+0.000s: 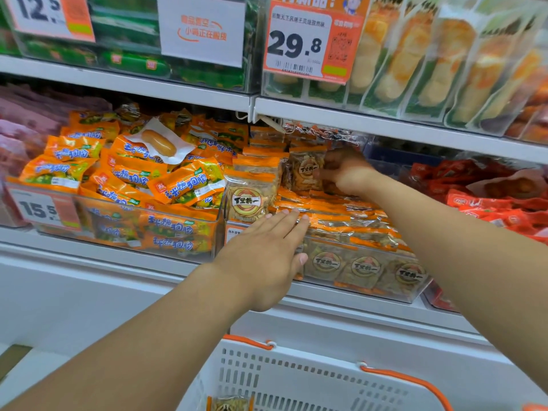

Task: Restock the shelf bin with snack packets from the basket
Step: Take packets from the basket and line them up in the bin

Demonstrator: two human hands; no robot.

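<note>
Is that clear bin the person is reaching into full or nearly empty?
Nearly full. The clear bin shows snack packets stacked up to its rim, with a few standing upright at the back beside the right hand.

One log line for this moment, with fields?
left hand: flat on packets | right hand: holding packet in bin | basket: below

Snack packets clear, orange-topped; basket white, orange-handled; right-hand packs seemingly red.
</note>
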